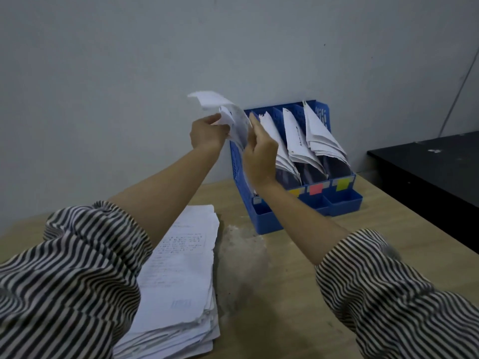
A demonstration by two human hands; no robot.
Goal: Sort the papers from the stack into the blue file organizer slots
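Both hands are raised over the far-left slot of the blue organizer [337, 200], close together with one sheet [233, 117] between them. The left hand [207, 134] pinches the sheet's upper part, fingers curled around the edge, and the top corner flops back over that hand. The right hand [259, 156] is just beside it on the sheet's other face, fingers fairly straight and pointing up; they seem to steady or guide the paper, though I cannot tell whether the thumb is pinching it.

The sheet's lower edge is hidden behind the right hand, so whether it has entered the slot is unclear. To the right of the hands, three slots already hold leaning papers [298, 141]. The stack [178, 275] waiting to be sorted lies below the left forearm, near the person, on the wooden table [285, 294].

To do this step well, I would keep the sheet taut between the hands so the limp top doesn't fold — then aim the bottom edge straight down inside the left wall, clear of the neighbouring divider. Let go only once the paper rests on the slot floor, leaning the same way as the others.
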